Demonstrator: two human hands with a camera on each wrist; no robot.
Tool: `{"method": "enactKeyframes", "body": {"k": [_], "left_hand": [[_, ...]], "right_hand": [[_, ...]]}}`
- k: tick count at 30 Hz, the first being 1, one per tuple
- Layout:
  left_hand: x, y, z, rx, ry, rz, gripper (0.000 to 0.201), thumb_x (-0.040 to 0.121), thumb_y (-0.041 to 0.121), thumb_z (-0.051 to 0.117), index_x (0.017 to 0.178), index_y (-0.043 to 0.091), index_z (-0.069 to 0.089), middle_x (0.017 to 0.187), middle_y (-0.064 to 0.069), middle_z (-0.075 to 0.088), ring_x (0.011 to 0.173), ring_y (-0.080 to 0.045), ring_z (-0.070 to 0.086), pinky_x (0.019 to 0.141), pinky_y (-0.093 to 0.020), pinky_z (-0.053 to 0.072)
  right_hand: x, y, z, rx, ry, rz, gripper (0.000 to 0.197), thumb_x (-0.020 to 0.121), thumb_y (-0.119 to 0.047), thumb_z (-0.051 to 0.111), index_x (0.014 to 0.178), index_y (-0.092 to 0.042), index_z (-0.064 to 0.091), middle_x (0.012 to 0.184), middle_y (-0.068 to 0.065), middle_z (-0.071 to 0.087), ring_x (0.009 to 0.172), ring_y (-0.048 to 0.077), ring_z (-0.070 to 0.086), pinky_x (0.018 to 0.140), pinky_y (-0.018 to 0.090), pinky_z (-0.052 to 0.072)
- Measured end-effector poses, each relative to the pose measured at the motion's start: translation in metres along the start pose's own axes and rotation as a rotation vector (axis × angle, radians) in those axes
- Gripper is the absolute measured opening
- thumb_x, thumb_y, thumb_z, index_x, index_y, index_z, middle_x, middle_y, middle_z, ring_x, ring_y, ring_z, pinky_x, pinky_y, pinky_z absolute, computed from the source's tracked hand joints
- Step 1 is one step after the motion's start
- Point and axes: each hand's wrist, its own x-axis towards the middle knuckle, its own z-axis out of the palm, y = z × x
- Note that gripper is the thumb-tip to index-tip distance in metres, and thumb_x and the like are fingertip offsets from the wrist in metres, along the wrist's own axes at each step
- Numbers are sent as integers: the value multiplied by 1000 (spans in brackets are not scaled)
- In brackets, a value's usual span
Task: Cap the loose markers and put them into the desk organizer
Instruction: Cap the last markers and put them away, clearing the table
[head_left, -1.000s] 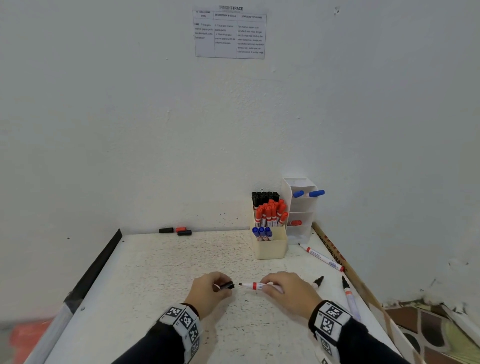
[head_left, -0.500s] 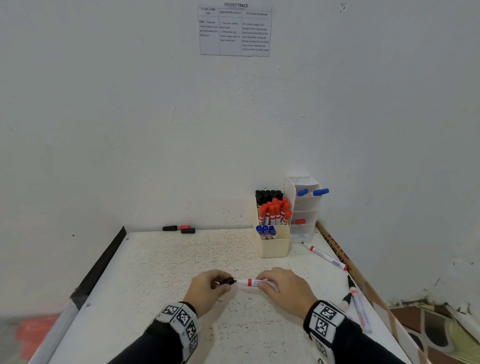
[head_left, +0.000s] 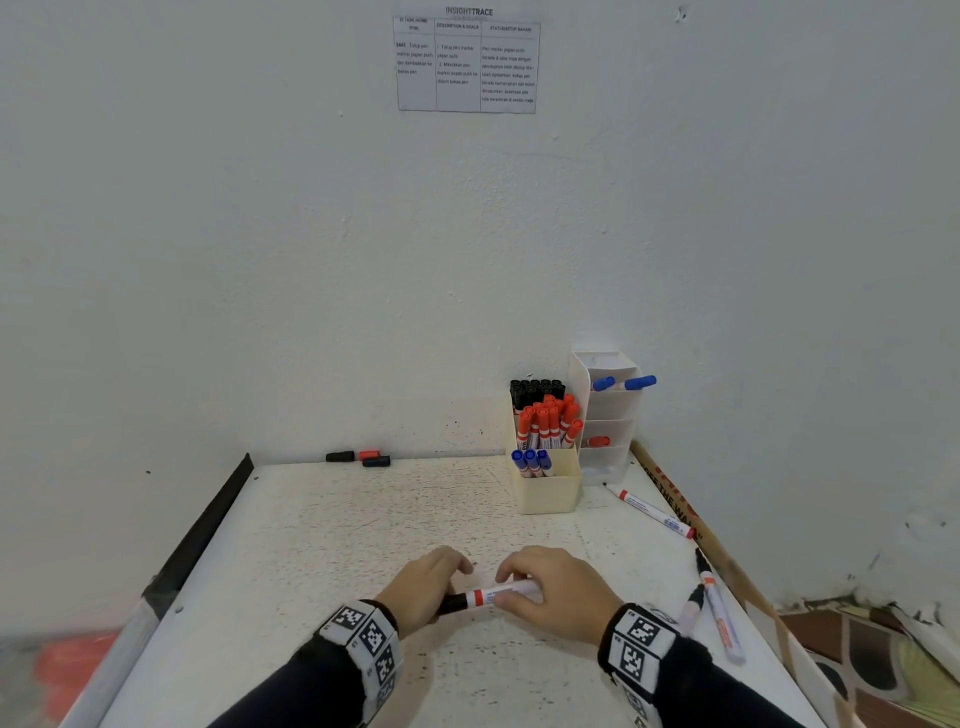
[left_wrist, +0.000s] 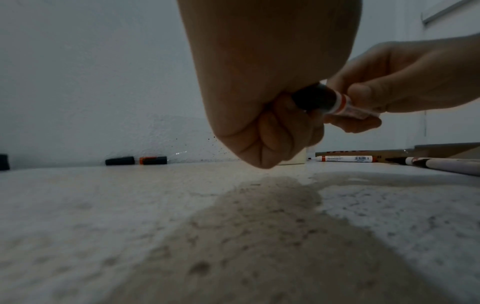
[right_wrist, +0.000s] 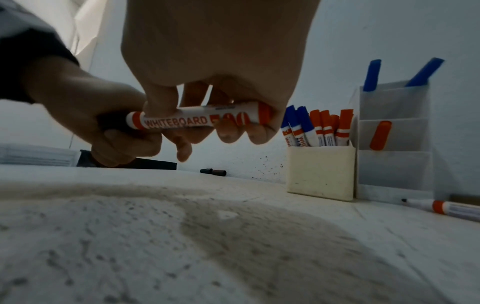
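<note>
Head view: high, looking forward-down over bench (head_left: 337, 545) toward wall corner. Both wrist views: just above bench surface, close behind own hand, facing back wall. All three share held marker (head_left: 498, 595), desk organizer (right_wrist: 322, 170).

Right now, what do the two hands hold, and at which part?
One whiteboard marker between both. The right hand grips its white barrel; the left hand grips the black cap on its tip end.
</note>
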Motion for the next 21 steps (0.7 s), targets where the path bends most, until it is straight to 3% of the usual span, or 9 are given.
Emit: {"method": "enactKeyframes", "body": {"k": [2, 4, 6, 8, 11, 13, 16, 18, 21], "left_hand": [[-1, 2, 4, 43, -8, -17, 34, 101, 39, 20, 96, 24, 50, 65, 4, 48, 53, -6, 44, 53, -18, 35], [-2, 4, 8, 39, -25, -19, 40, 100, 44, 18, 92, 23, 51, 59, 3, 49, 45, -6, 44, 48, -18, 36], [-2, 5, 8, -52, -19, -48, 37, 100, 42, 21, 84, 22, 48, 55, 0, 46, 39, -9, 40, 41, -18, 34], [1, 6, 7, -70, 20, -43, 33, 101, 33, 24, 76, 23, 41, 57, 1, 42, 43, -9, 38, 44, -19, 33], [5, 8, 7, 58, 76, 9, 34, 102, 27, 26, 69, 27, 33, 60, 5, 39, 50, -8, 37, 52, -19, 31], [6, 9, 10, 150, 75, 28, 34, 102, 28, 26, 68, 32, 29, 60, 5, 38, 52, -9, 35, 54, -22, 29], [9, 11, 16, 210, 87, 39, 27, 101, 29, 25, 76, 32, 32, 60, 5, 39, 51, -11, 36, 60, -26, 33], [11, 15, 21, 267, 105, 73, 18, 101, 29, 25, 88, 25, 35, 59, 6, 38, 54, -16, 39, 60, -27, 33], [16, 29, 25, 399, 134, 117, 23, 102, 32, 24, 101, 19, 42, 59, 7, 38, 66, -23, 45, 57, -29, 31]], "right_hand": [[2, -5, 2, -22, 0, -57, 30, 84, -50, 53, 100, -27, 63, 91, -7, 62, 79, 4, 49, 66, 17, 36], [4, -7, 3, -40, 0, -74, 31, 85, -50, 52, 99, -26, 65, 92, -5, 65, 81, 8, 53, 65, 20, 36], [5, -10, 4, -43, -8, -72, 31, 87, -49, 50, 98, -24, 66, 90, -2, 67, 81, 14, 57, 65, 24, 36], [6, -13, 3, -41, -28, -60, 30, 89, -46, 48, 98, -24, 66, 86, 1, 68, 79, 18, 58, 64, 25, 37], [9, -16, -1, 36, -126, -1, 28, 93, -39, 45, 94, -20, 65, 67, -2, 57, 67, 19, 52, 56, 25, 34], [12, -16, -5, 118, -217, 38, 30, 95, -36, 43, 84, -19, 64, 62, -8, 48, 62, 14, 45, 58, 25, 34], [15, -14, -12, 199, -314, 93, 34, 96, -37, 39, 72, -25, 61, 64, -7, 50, 60, 8, 46, 67, 29, 39], [13, -10, -16, 226, -332, 121, 36, 97, -39, 37, 75, -24, 61, 60, -7, 47, 55, 4, 44, 64, 26, 38], [5, -1, -21, 302, -316, 145, 32, 97, -38, 38, 69, -35, 54, 57, -6, 47, 45, -1, 43, 57, 18, 36]]}}
